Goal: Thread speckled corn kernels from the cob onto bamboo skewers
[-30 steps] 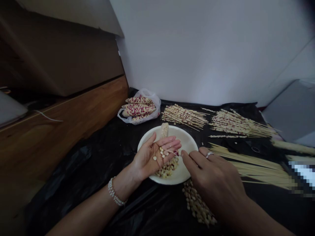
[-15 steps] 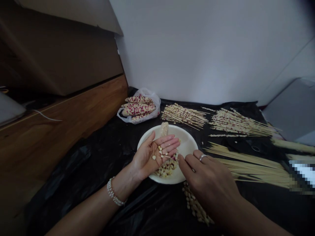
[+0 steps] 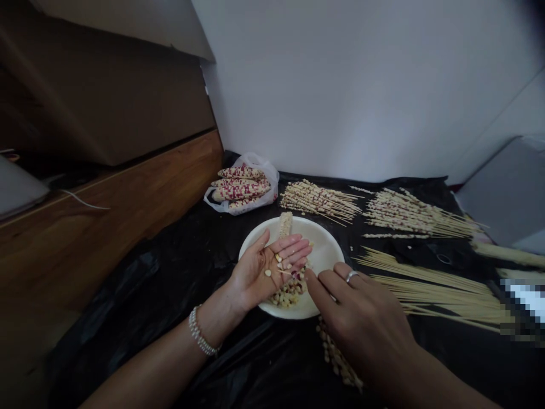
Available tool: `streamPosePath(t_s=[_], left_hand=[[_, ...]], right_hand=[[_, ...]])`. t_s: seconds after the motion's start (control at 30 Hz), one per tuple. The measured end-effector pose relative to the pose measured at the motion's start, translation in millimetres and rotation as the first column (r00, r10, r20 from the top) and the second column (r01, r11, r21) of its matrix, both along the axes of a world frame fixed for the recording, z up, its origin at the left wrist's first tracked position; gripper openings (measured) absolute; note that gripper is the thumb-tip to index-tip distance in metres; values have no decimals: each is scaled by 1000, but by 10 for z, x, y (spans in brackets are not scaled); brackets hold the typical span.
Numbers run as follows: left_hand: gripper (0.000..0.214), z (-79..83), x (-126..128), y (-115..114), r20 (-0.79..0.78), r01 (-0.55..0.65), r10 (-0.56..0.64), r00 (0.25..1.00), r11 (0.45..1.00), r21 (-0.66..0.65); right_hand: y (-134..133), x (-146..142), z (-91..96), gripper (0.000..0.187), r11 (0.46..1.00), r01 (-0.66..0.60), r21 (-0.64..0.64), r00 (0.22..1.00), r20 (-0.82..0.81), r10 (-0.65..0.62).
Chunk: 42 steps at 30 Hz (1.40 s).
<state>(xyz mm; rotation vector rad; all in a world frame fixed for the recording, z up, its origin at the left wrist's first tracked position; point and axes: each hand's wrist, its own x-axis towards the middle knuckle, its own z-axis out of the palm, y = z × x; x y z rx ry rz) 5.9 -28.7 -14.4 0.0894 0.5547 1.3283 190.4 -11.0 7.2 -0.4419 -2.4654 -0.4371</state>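
Observation:
My left hand (image 3: 266, 272) is palm up over a white bowl (image 3: 330, 250), fingers stretched out, with several loose corn kernels (image 3: 268, 273) lying on the palm. Close to its fingers, my right hand (image 3: 349, 301) is closed in a pinch on a thin skewer (image 3: 284, 272). Its pale tip reaches over the left palm, and a purplish kernel (image 3: 294, 275) shows by the right fingertips. The rest of the skewer is hidden by the right hand. Below the left hand, more kernels (image 3: 287, 298) fill part of the bowl, and a stripped cob (image 3: 285, 224) leans at its far rim.
Behind the bowl, a plastic bag (image 3: 268, 170) holds speckled corn cobs (image 3: 240, 187). Two bundles of kernel-threaded skewers (image 3: 317, 199) lie along the wall. Bare skewers (image 3: 443, 292) spread at right. Strung kernels (image 3: 340, 358) lie under my right forearm on black plastic sheeting (image 3: 170, 318).
The purplish kernel now shows more clearly between my right fingertips and the left palm. My right fingertips have shifted slightly left; the left hand stays nearly still.

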Motion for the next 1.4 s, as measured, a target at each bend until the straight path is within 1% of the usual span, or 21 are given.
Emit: streamPosePath(t_s=[0.17,0.37,0.7,0.93,1.07,1.2,1.3,1.4], left_hand=[[58,-28,13,-24,-45,13,-11,999,999,46],[57,-30,49,-35,-83,55,-47,995,994,99],[57,-4,66,-49,-135,31,-24,991,998,48],[55,2,106,-55,-140,47,-35,989,995,85],[55,34,128,-61,-165,43,-32,986,997,69],[57,50,139,-70,-200,40,-29,979,998,49],[56,41,133,-73,-214,50,-37,976,997,54],[57,46,107,-70,-200,49,-34,979,997,68]], right_hand=[[-29,-28,-47,26,1000,-29,1,1000,-3,29],[-50,-34,-75,26,999,-37,13,999,14,37],[-41,-29,-68,25,1000,-11,27,1000,29,10],[-68,-45,-84,27,998,-25,52,999,31,24],[-80,-53,-96,25,997,-22,69,1000,11,21],[-79,-60,-123,25,999,-28,40,999,40,27],[-73,-72,-152,24,999,-31,12,999,28,31],[-41,-74,-162,21,998,-37,-60,999,3,37]])
